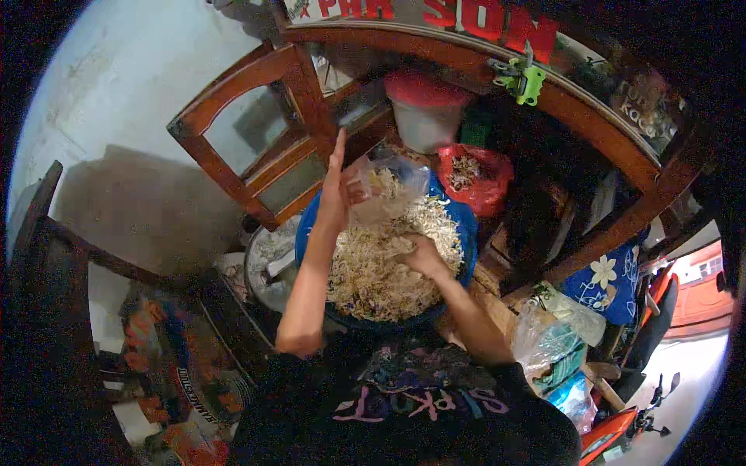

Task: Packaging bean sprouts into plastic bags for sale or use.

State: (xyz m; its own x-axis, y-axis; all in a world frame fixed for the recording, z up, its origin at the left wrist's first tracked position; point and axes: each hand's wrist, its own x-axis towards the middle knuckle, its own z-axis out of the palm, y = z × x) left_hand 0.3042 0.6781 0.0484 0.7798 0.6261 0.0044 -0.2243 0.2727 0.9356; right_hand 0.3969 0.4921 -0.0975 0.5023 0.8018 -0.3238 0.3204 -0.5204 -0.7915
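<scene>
A large blue basin (pixel 466 233) in front of me holds a heap of pale, stringy shredded food (pixel 373 283) with dark flecks. My left hand (pixel 336 198), raised over the basin's left side with some fingers pointing up, holds a clear plastic bag (pixel 400 182). Some of the pale shreds show through the bag, though its opening is hard to make out. Low in the heap's right half, my right hand (pixel 425 258) has its fingers curled into the shreds. Its fingertips are partly hidden there.
Left of the basin stands a metal pot (pixel 256 268) with a white-handled utensil. Behind are a red-lidded white bucket (pixel 423 116) and a red plastic bag (pixel 497 182). An open wooden glazed door (pixel 225 175) juts in at left. Plastic packs (pixel 559 349) lie at right.
</scene>
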